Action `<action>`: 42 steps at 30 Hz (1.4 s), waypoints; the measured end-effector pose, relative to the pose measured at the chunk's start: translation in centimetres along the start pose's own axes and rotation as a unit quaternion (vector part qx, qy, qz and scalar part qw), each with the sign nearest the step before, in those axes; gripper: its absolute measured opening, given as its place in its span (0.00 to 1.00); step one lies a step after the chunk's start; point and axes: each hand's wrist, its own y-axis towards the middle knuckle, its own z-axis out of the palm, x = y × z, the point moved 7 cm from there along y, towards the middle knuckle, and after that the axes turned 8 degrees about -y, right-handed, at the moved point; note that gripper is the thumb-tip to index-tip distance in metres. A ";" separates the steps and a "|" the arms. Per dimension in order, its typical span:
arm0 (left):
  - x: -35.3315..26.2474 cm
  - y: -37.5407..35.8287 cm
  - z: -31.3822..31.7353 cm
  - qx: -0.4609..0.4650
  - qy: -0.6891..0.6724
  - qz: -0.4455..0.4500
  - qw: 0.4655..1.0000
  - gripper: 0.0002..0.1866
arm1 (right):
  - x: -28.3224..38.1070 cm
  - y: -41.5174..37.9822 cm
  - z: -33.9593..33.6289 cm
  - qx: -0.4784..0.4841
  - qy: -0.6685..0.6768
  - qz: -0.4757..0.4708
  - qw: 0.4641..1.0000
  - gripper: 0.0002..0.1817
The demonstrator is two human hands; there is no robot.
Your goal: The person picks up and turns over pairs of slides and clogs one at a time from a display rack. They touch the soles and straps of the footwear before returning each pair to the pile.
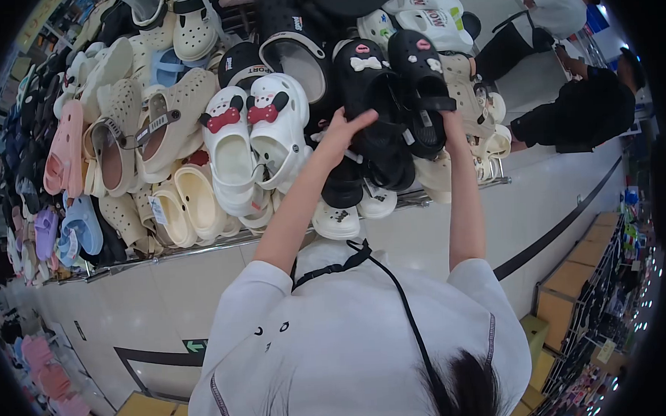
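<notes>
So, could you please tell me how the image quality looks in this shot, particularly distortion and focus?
Head view: strong fisheye bending, with a dark round vignette at the corners; bright, even shop lighting, few hard shadows; left hand and right hand on the black clogs are reasonably sharp; shoes toward the rim look smeared.

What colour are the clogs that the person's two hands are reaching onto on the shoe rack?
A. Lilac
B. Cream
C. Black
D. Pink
C: both the left hand and the right hand rest on the pair of black rubber clogs, beside white clogs with red bows.
</notes>
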 end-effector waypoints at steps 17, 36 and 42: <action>-15.1 -12.3 -2.7 -0.030 -0.179 0.263 0.948 0.29 | 12.9 -13.6 4.9 0.109 0.047 -0.201 0.972 0.31; -9.1 -14.1 -6.0 0.250 -0.441 0.118 0.854 0.34 | 5.9 -16.8 8.5 0.368 0.197 -0.124 0.900 0.62; -9.5 -14.2 -5.7 0.272 -0.490 0.126 0.819 0.33 | 4.5 -17.2 9.3 0.411 0.369 -0.078 0.830 0.52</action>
